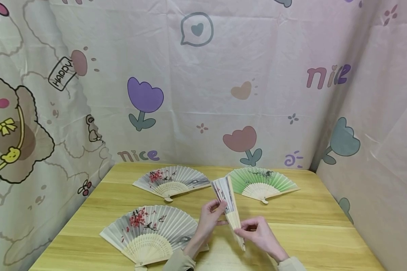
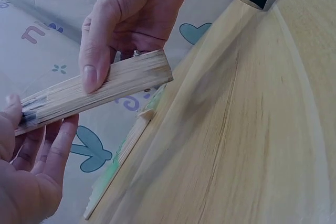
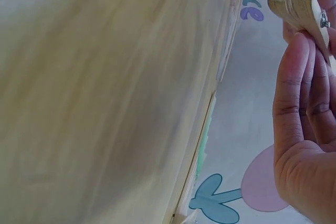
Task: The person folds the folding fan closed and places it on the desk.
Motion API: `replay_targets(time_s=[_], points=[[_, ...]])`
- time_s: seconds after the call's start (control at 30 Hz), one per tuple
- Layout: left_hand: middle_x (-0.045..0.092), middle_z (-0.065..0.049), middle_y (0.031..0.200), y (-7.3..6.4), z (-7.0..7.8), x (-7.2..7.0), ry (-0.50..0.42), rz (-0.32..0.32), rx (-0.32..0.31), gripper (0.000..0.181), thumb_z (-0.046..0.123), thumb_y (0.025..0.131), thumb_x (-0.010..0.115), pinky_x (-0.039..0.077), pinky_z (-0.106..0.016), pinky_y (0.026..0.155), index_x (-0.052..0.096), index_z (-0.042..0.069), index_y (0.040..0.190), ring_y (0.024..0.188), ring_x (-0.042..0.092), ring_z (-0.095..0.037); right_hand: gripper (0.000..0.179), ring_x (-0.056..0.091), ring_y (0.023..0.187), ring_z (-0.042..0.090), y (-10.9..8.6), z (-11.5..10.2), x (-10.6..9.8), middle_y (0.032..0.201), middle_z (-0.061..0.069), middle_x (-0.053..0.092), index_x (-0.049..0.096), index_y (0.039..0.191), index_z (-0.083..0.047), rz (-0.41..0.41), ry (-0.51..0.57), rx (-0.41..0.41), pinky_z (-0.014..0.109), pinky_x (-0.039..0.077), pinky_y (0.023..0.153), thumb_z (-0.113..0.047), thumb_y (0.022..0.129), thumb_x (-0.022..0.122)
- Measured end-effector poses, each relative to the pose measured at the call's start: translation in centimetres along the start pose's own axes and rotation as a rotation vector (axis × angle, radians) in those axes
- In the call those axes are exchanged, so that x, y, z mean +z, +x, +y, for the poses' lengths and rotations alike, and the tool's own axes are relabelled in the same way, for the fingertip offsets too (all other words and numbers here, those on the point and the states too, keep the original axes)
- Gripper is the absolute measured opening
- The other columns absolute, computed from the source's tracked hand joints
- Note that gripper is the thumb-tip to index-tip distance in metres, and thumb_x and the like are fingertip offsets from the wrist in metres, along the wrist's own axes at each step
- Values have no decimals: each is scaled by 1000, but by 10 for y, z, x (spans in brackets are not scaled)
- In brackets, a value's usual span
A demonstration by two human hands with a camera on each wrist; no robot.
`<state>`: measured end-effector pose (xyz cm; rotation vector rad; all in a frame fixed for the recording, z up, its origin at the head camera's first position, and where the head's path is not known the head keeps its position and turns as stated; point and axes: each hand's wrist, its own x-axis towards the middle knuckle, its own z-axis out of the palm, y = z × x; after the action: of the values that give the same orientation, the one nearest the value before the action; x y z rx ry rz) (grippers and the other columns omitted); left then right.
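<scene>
A nearly folded hand fan (image 1: 231, 210) with pale wooden ribs and a whitish leaf with dark and red marks is held slanted above the table. My left hand (image 1: 211, 217) grips its upper part, thumb on the front. Lower down, near the pivot end, my right hand (image 1: 260, 234) pinches the ribs between thumb and fingers. In the left wrist view the stacked ribs of the fan (image 2: 126, 74) run between both hands. The right wrist view catches the pivot end of the fan (image 3: 302, 11), with a small metal rivet, above the right hand's fingers (image 3: 294, 82).
A spread grey fan with red blossoms (image 1: 162, 229) lies at front left, partly behind the left forearm. Another grey fan (image 1: 173, 184) lies spread at back left, and a green one (image 1: 264, 182) at back right. Printed cloth (image 1: 203, 75) surrounds the wooden table (image 1: 312, 214).
</scene>
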<state>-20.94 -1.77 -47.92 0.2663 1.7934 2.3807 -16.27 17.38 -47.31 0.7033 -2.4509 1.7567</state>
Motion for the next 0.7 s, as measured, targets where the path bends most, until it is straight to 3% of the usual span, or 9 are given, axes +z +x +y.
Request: replay_targets(time_s=[0.13, 0.37, 0.7], points=[[69, -6, 100, 0, 1, 1, 32, 19, -3, 39, 21, 98, 67, 69, -34, 74, 63, -10, 120, 84, 69, -13, 12, 54, 60, -7, 1, -1, 0, 69, 21, 70, 76, 83, 5, -1, -17, 19, 12, 48, 48, -6, 86, 76], [67, -20, 112, -1, 1, 0, 62, -16, 12, 39, 21, 102, 60, 69, -35, 75, 61, -9, 126, 89, 68, -15, 13, 52, 58, -5, 0, -3, -1, 69, 18, 70, 76, 83, 5, 16, -18, 99, 12, 46, 48, -8, 86, 77], [67, -16, 114, -1, 2, -4, 11, -56, 6, 41, 18, 102, 59, 68, -34, 76, 56, -13, 128, 92, 69, -13, 16, 58, 66, -4, 1, 2, -1, 80, 13, 76, 77, 91, 5, 19, 4, 114, 13, 52, 56, -10, 87, 77]])
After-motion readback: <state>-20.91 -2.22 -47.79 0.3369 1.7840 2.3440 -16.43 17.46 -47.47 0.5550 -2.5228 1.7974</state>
